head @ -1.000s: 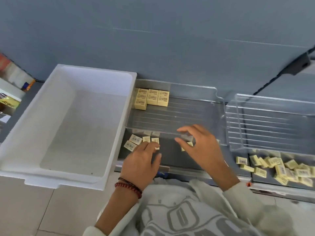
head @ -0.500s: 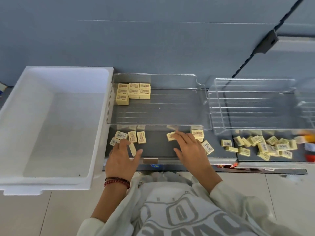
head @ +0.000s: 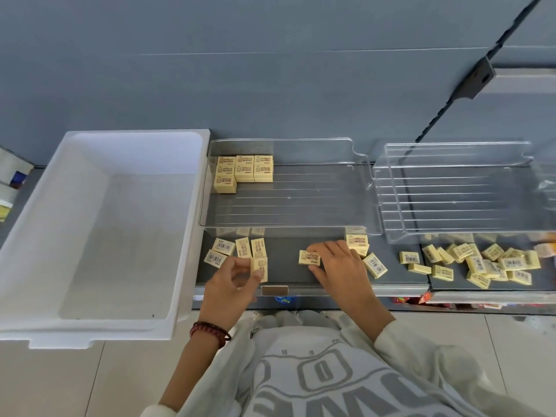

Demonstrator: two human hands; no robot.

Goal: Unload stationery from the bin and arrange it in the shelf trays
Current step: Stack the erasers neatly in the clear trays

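Small cream erasers lie scattered on the grey shelf (head: 288, 272) in front of two clear trays. My left hand (head: 231, 287) pinches one eraser (head: 260, 267) between thumb and fingers, just below a small group of erasers (head: 237, 249). My right hand (head: 340, 269) rests on the shelf with its fingertips on another eraser (head: 308, 257). The left clear tray (head: 288, 206) holds several erasers (head: 243, 171) stacked in its back left corner. The white bin (head: 99, 224) at the left has nothing in it.
A second clear tray (head: 457, 191) stands to the right with nothing in it. Several more erasers (head: 481, 263) lie in a loose heap on the shelf in front of it. A shelf bracket (head: 475, 79) juts from the blue wall at upper right.
My left hand has closed its thumb and fingers on one eraser and raised it on edge. My right hand has shifted slightly, fingertips staying on the eraser at its left.
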